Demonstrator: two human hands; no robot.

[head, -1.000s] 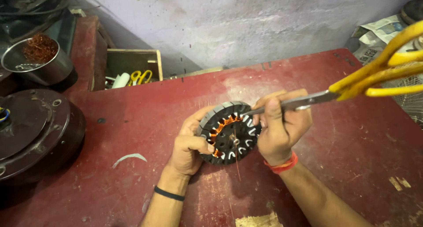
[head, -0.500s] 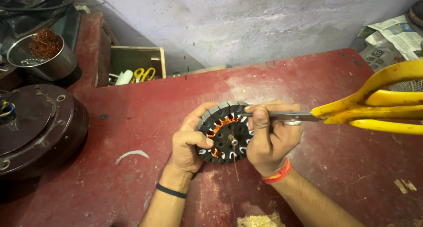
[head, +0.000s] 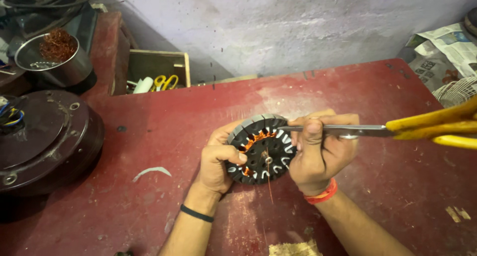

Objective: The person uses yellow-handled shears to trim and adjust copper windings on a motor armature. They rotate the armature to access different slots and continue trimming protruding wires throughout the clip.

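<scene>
A round black motor stator (head: 262, 149) with copper windings and white slot liners rests tilted on the red table (head: 149, 136). My left hand (head: 217, 159) grips its left rim, thumb across the face. My right hand (head: 320, 151) holds the steel blades of yellow-handled scissors (head: 397, 129), which lie roughly level with their tip at the stator's upper right edge. A thin copper wire hangs down from the stator toward me.
A dark round motor housing (head: 42, 136) sits at the left. A steel bowl with copper wire scrap (head: 52, 54) is behind it. An open wooden box (head: 156, 72) holds yellow-handled scissors and small items. Newspaper (head: 442, 49) lies at the far right; a white strip (head: 151, 172) lies on the table.
The scissors have swung down from pointing up-right to nearly level. My right hand has slid along the blades toward the stator. The left hand keeps its hold.
</scene>
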